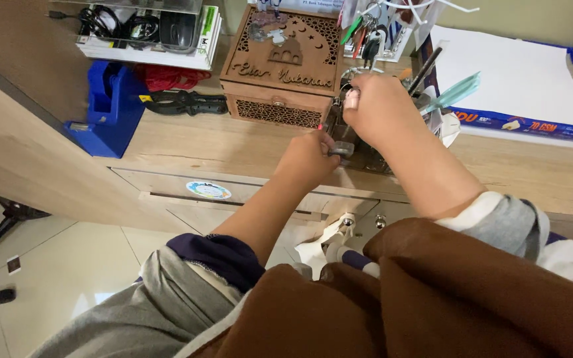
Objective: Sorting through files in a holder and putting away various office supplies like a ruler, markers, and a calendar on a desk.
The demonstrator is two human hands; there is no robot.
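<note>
My left hand [310, 158] is closed around a small grey metal piece [341, 150] at the front edge of the wooden desk [187, 142]. My right hand [379, 106] rests curled on top of a dark transparent desk organiser [366, 156] that holds pens and other stationery; what its fingers grip is hidden. A carved wooden box [280, 69] stands just left of both hands. A translucent teal tool [455, 91] and a dark pen [426, 66] stick out behind my right hand.
A blue tape dispenser [104, 106] and black pliers [184, 103] lie on the desk's left. A tray with cables [144, 30] sits behind them. A ream of white paper [518, 79] lies at the right. Drawers [233, 199] run below the desk edge, above a tiled floor [54, 278].
</note>
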